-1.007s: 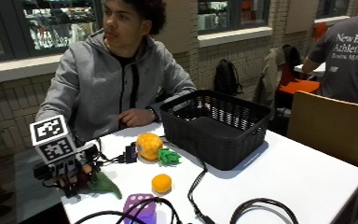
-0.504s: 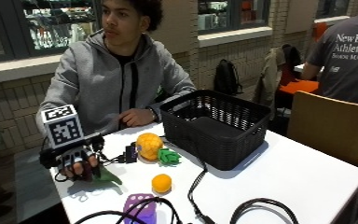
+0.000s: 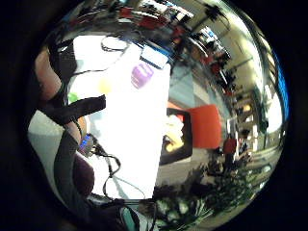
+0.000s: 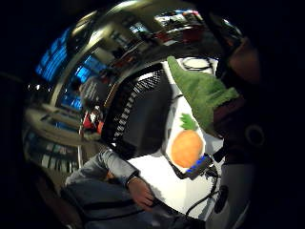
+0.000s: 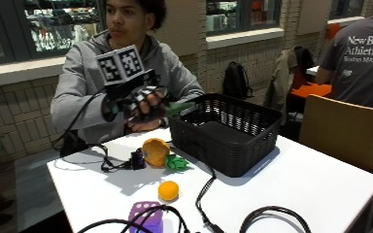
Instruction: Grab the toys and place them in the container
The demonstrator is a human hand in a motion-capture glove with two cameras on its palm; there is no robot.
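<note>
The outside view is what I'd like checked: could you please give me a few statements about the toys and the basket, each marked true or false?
1. The gloved right hand holds a green toy in the air. True.
2. The black basket lies tipped on its side. False: it stands upright on the table.
3. The small orange ball is inside the basket. False: it lies on the table.
4. The purple toy sits near the table's front edge. True.

The outside view faces the person across the counter [image 5: 315, 179]; both palm views (raised) share its basket [image 5: 228, 133].
</note>
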